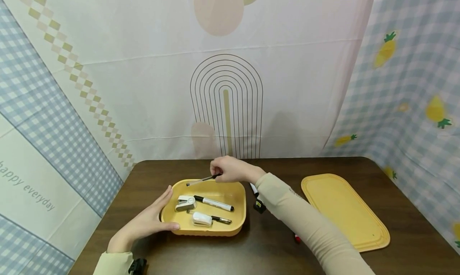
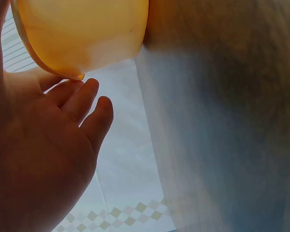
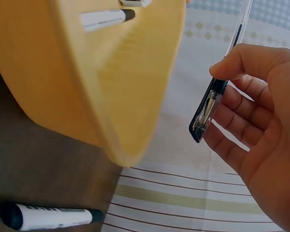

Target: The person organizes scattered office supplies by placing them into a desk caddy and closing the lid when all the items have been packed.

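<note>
My left hand (image 1: pixel 152 217) rests at the left end of a yellow plastic bin (image 1: pixel 240 209), thumb on the near rim and fairly straight fingers along the outside. In the left wrist view two of its fingertips stand free of the wall. My right hand (image 1: pixel 231 169) pinches a clear gel pen (image 3: pixel 206 111) by its black cap end, between thumb and fingers. The pen tilts above the bin's far rim. Inside the bin lie a white-and-grey stapler (image 1: pixel 185 203), a white marker (image 1: pixel 215 203) with a black cap, another pen (image 1: pixel 221 220) and a small white rounded item (image 1: pixel 202 219).
A second white marker (image 3: pixel 53 216) lies on the brown table right of the bin. Near my right cuff is a small black object (image 1: pixel 259 206). A yellow lid (image 1: pixel 345 211) lies flat at right. Something red (image 1: pixel 297 238) is partly hidden by my sleeve. Patterned cloth hangs behind.
</note>
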Available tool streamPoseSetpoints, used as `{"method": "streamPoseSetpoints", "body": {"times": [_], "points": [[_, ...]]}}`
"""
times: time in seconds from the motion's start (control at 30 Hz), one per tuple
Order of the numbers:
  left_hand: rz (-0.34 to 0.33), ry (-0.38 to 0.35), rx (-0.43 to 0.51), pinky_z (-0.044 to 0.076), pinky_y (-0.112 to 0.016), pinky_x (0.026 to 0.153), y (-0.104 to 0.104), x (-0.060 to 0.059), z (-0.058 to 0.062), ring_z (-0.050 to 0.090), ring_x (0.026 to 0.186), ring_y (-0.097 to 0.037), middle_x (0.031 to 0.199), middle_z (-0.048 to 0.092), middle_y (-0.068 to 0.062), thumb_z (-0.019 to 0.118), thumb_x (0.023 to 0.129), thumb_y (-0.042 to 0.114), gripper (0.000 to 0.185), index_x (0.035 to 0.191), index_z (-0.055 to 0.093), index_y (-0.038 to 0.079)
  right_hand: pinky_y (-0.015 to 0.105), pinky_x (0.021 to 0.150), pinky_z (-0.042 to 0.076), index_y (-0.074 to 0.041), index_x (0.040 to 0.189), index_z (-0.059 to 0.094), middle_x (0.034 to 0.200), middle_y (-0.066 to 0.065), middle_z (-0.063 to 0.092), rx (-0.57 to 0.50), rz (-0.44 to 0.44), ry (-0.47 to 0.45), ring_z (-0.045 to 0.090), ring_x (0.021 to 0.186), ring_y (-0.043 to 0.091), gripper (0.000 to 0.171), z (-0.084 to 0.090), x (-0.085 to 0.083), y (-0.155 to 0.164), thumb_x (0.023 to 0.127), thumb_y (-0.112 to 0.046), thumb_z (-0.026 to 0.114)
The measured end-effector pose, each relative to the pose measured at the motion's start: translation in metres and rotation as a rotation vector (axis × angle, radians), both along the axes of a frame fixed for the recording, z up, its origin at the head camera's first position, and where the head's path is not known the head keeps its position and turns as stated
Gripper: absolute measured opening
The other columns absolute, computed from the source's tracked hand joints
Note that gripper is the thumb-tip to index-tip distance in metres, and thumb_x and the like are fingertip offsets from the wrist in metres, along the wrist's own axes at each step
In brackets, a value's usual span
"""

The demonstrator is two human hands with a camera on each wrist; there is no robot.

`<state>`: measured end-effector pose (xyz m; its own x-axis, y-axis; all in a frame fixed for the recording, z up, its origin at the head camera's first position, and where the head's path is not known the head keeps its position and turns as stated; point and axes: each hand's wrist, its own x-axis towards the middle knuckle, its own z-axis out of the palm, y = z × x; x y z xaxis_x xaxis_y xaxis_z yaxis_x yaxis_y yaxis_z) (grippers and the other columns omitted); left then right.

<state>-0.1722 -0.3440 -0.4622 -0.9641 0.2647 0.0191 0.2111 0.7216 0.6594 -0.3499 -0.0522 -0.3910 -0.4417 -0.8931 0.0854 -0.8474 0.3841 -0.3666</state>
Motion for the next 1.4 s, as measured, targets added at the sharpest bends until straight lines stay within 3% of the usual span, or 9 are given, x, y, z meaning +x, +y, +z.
{"method": "streamPoseSetpoints", "body": {"times": [0.43,1.4], "points": [[0.001,-0.002,0.002,0.024,-0.063,0.112,0.001,-0.001,0.0,0.015,0.15,-0.038,0.169,0.006,-0.009,0.085,0.079,0.045,0.114,0.161,0.017,0.006,0.021,0.068,0.042,-0.02,0.091,0.062,0.084,-0.008,0.054,0.055,0.065,0.008,0.049,0.075,0.006,0.013,-0.025,0.008,-0.007,0.089,-0.012,0.072],[0.008,0.005,-0.018,0.024,-0.058,0.113,0.001,0.0,0.001,0.016,0.15,-0.036,0.168,0.007,-0.01,0.084,0.079,0.046,0.114,0.161,0.018,0.004,0.019,0.063,0.036,-0.02,0.09,0.061,0.079,-0.008,0.05,0.124,0.137,0.014,0.045,0.069,0.005,0.011,-0.047,0.024,-0.013,0.091,-0.015,0.071]]}}
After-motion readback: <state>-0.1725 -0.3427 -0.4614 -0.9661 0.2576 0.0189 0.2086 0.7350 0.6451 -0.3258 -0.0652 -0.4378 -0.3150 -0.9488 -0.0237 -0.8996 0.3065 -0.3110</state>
